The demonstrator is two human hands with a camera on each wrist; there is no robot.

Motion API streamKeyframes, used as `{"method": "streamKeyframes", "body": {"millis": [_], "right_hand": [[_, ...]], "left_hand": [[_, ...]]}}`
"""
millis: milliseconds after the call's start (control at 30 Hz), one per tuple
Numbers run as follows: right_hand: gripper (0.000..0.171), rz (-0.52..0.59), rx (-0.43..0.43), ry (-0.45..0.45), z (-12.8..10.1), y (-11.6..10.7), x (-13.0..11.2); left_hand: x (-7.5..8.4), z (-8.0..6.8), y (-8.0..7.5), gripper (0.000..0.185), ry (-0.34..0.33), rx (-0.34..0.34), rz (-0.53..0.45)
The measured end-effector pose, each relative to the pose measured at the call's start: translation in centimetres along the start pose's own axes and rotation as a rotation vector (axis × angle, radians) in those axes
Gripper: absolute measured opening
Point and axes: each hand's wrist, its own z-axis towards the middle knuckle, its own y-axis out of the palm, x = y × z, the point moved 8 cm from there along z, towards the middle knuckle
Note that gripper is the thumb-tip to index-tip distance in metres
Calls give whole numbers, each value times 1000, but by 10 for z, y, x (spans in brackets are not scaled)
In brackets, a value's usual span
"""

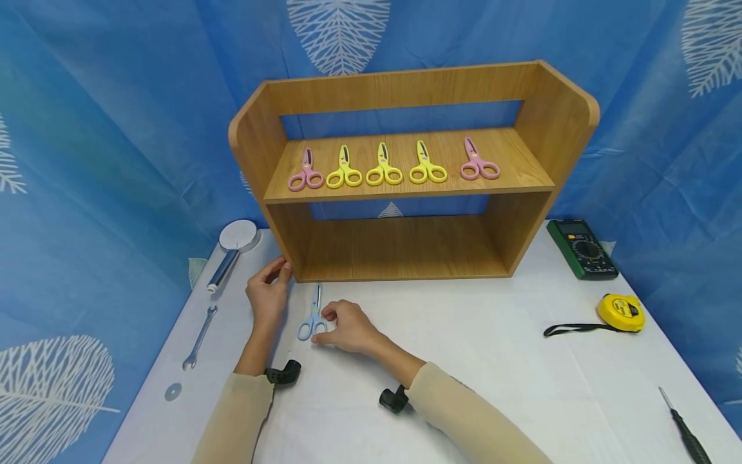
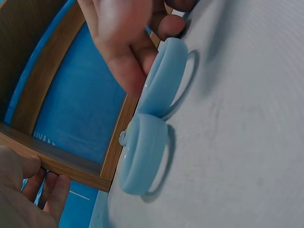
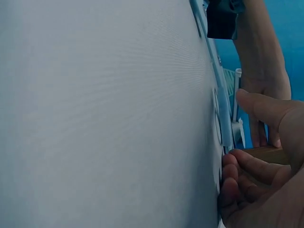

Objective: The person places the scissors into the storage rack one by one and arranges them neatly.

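Observation:
Blue-handled scissors (image 1: 313,321) lie on the white table before the shelf's left corner, blades toward the shelf. My right hand (image 1: 351,327) is at their right-hand loop, thumb and forefinger spread apart. In the left wrist view a fingertip meets the blue handle loops (image 2: 152,118); in the right wrist view the thumb (image 3: 261,107) stands off from the other fingers. My left hand (image 1: 269,293) grips the lower left edge of the wooden shelf (image 1: 406,276), thumb on one side and fingers on the other (image 2: 54,194).
Pink scissors (image 1: 306,173) and several yellow scissors (image 1: 382,169) line the upper board. To the left lie a round white-headed tool (image 1: 239,236), a wrench (image 1: 199,338) and a washer (image 1: 172,392). To the right are a multimeter (image 1: 582,250), a tape measure (image 1: 620,312) and a screwdriver (image 1: 686,432).

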Motion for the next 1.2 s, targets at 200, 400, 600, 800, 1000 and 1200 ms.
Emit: {"method": "streamKeyframes", "body": {"millis": [200, 400, 600, 800, 1000, 1200], "right_hand": [[45, -119, 26, 51, 4, 2, -1], [35, -124, 49, 54, 2, -1, -3], [33, 50, 29, 51, -8, -16, -2], [35, 99, 3, -35, -33, -52, -19], [35, 108, 59, -119, -71, -122, -49], [34, 71, 202, -124, -105, -215, -67]], "left_hand": [[1, -1, 1, 25, 1, 6, 2], [-1, -3, 2, 24, -11, 11, -9], [-3, -3, 2, 24, -18, 1, -38], [-4, -2, 2, 25, -17, -5, -48], [-1, 0, 2, 25, -18, -1, -57], [-2, -1, 2, 26, -28, -9, -57]]}}
